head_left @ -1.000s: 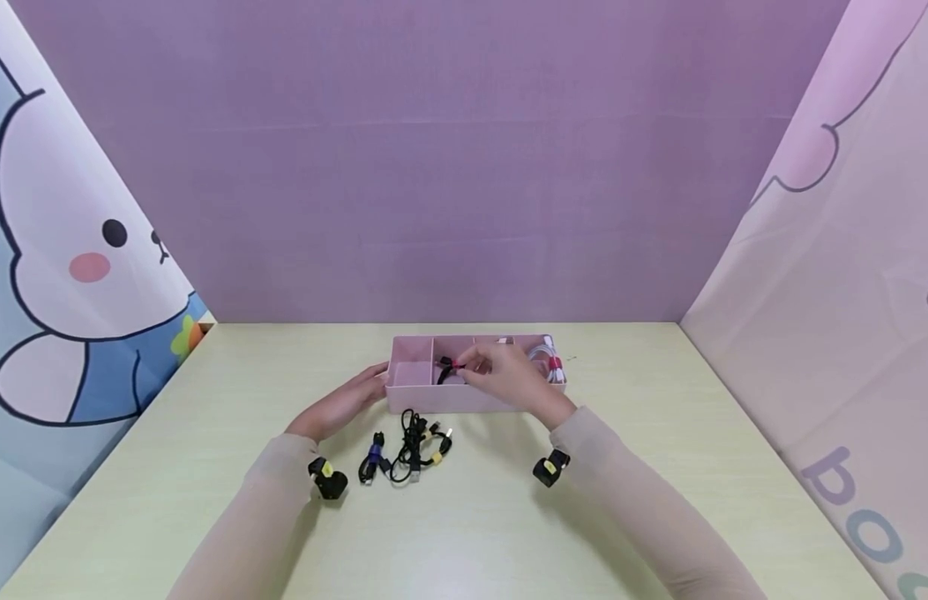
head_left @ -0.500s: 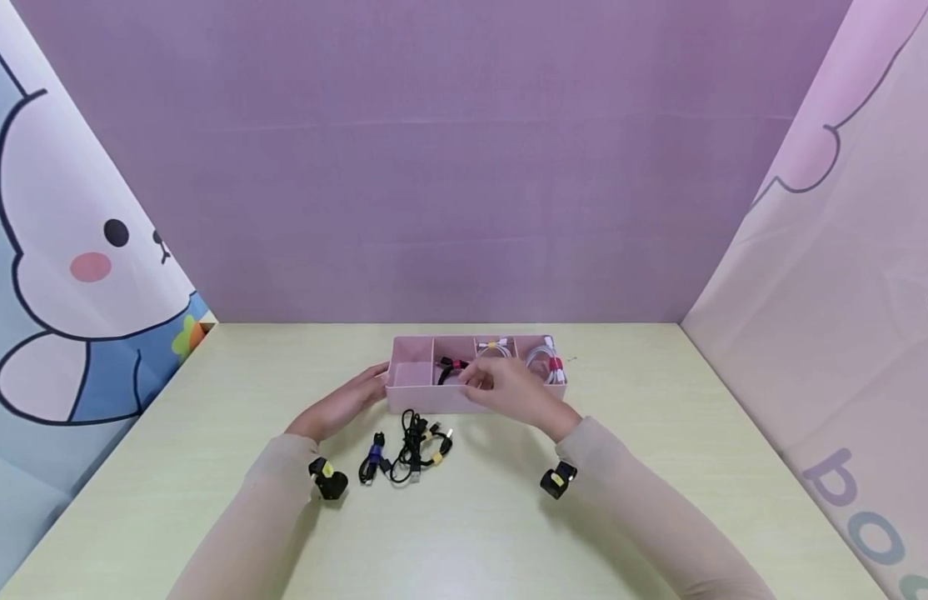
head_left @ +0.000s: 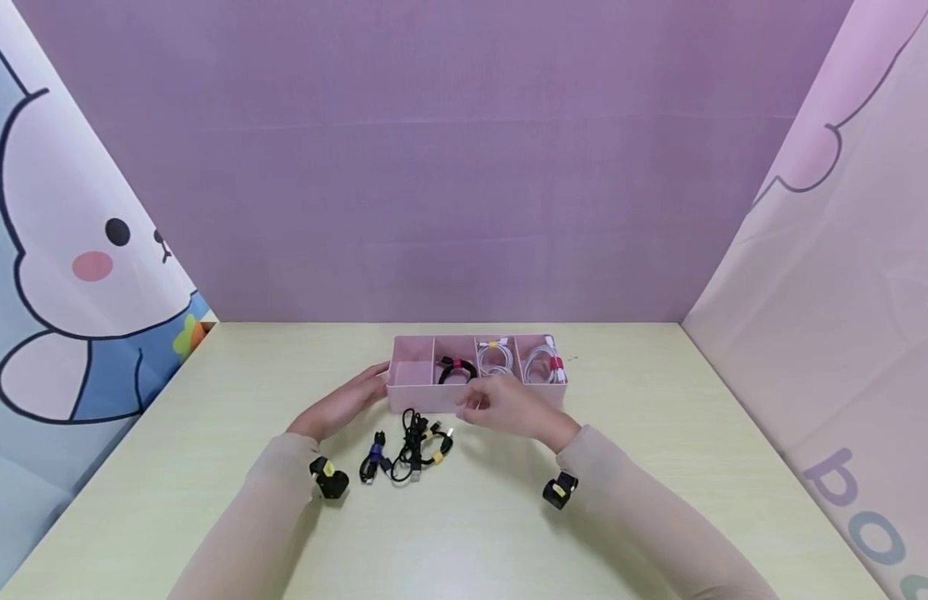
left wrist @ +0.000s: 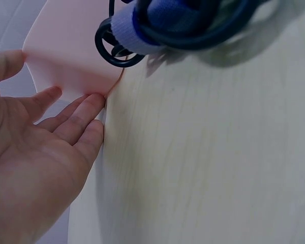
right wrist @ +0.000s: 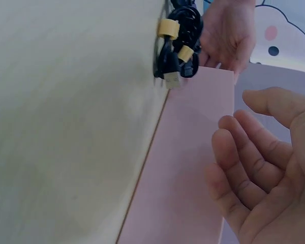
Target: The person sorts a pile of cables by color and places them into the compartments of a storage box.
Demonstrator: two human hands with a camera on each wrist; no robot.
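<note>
A pink box with several compartments stands on the table. My left hand rests against its left end, and in the left wrist view the fingertips touch the box wall. My right hand hovers by the front wall with loosely bent fingers and nothing in it. A black cable with a red tie lies in the second compartment. To its right are a white cable with a yellow tie and another white cable with a red tie. The leftmost compartment shows its bare floor.
In front of the box lie a black cable with a purple tie and a tangle of black cable with yellow ties. A purple backdrop rises behind the table, with printed cloths on both sides.
My right hand has drawn back from over the second compartment to the box's front, leaving the black cable with the red tie inside. My left hand stays at the left end.
</note>
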